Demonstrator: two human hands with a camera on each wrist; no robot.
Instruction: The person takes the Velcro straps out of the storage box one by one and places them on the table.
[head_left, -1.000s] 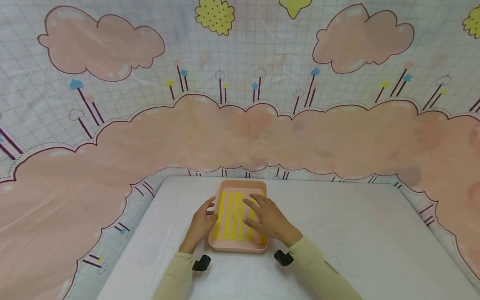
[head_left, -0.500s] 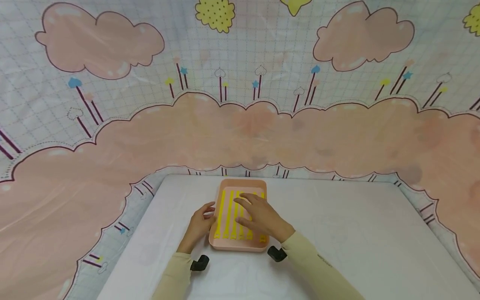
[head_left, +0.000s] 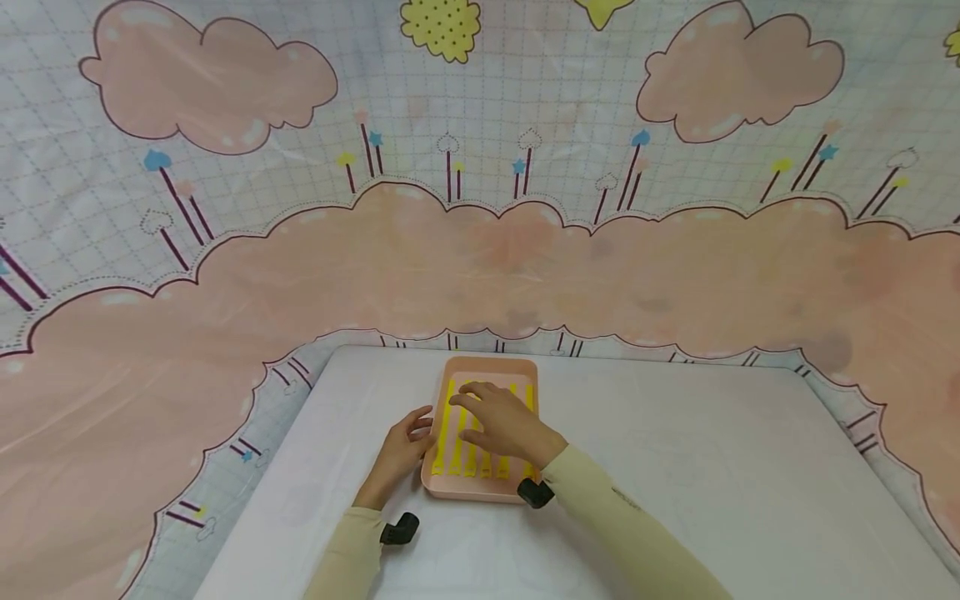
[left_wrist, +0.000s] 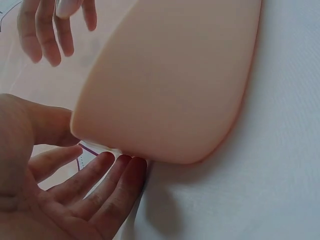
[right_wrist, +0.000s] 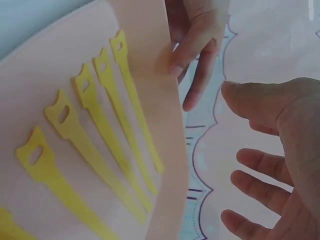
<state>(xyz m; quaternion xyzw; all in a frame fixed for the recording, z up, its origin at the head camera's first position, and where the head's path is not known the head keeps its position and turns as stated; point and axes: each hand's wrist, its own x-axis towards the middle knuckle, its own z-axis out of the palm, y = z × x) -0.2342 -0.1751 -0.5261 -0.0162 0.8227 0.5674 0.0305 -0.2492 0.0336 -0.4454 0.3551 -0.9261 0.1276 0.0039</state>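
A pink tray [head_left: 480, 490] rests on the white table with several yellow hook-and-loop cable ties [right_wrist: 103, 125] in it. They lie side by side lengthwise, their slotted heads at the near end. My left hand [head_left: 396, 457] holds the tray's left side, thumb at the rim [left_wrist: 75, 120] and fingers against the outer wall. Above the ties hovers my right hand [head_left: 508, 423], fingers spread and slightly bent, holding nothing. It hides the middle of several ties in the head view. In the right wrist view, one tie is cut off at the lower left.
The white table [head_left: 675, 467] extends on both sides of the tray. A backdrop [head_left: 480, 267] printed with pink clouds hangs behind it. A black wrist-camera mount [head_left: 401, 528] sits by the left wrist; another mount [head_left: 535, 493] by the right overlaps the tray's near right corner.
My right hand has moved left across the tray, from its right side to above the middle and left ties. The left hand stays at the tray's left side. The ties keep their places.
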